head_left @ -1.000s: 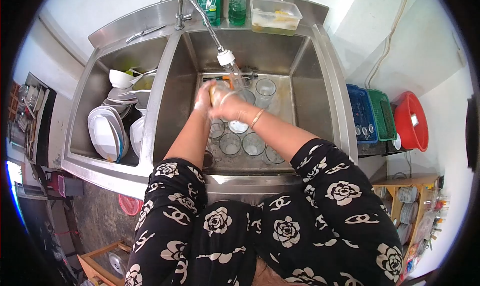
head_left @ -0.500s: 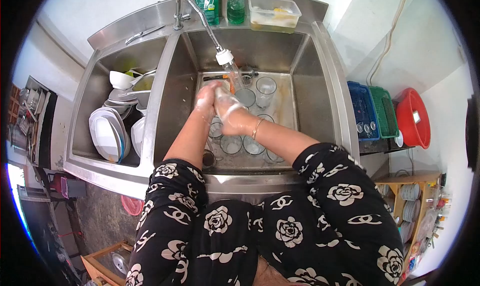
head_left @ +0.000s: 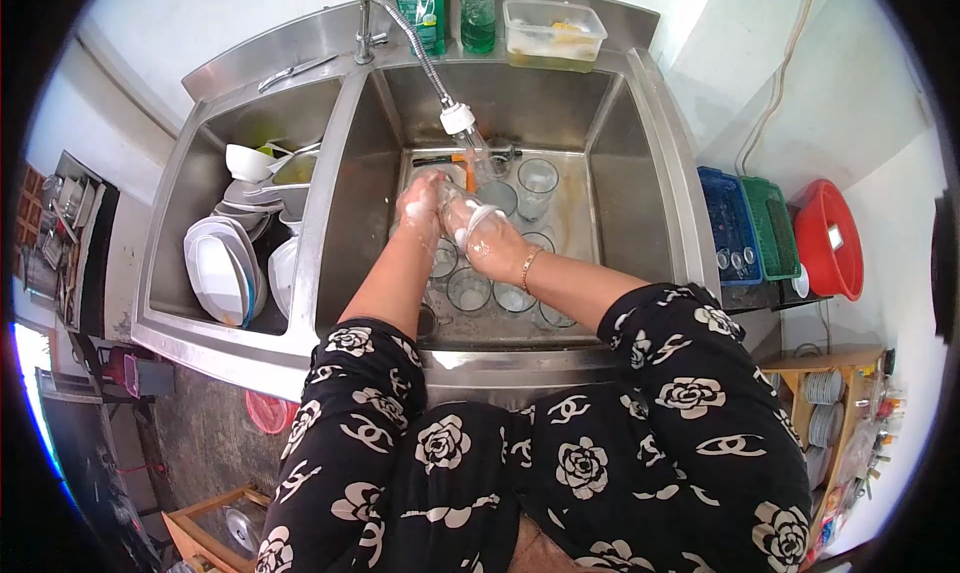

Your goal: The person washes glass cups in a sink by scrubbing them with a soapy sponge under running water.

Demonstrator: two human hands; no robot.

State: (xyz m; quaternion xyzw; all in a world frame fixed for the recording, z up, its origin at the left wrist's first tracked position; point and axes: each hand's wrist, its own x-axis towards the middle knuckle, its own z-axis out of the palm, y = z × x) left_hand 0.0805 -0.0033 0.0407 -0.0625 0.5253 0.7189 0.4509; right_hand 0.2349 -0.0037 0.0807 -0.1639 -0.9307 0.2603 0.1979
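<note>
Over the large sink basin (head_left: 640, 213), my left hand (head_left: 420, 201) is wrapped round one end of a clear, soapy drinking glass (head_left: 457, 209). My right hand (head_left: 492, 247), wearing a bracelet, is closed at the glass's other end, with white foam along the fingers. Whether some of those fingers reach inside the glass, I cannot tell. Below my hands, several drinking glasses (head_left: 468, 290) stand on the basin floor, and another glass (head_left: 538, 179) stands farther back. The tap spout (head_left: 457, 120) hangs just beyond my hands. An orange-handled item (head_left: 470, 173) is partly hidden behind them.
White plates (head_left: 215, 268) and a bowl (head_left: 247, 161) fill the left basin. A knife (head_left: 296, 73), green pouch (head_left: 421, 13), bottle of green liquid (head_left: 477, 18) and plastic tub (head_left: 553, 33) line the back ledge. Baskets (head_left: 770, 228) and a red basin (head_left: 833, 238) stand at right.
My right hand has turned and slid slightly toward me and right, and more of the glass shows. My left hand stays against it. The view has shifted slightly.
</note>
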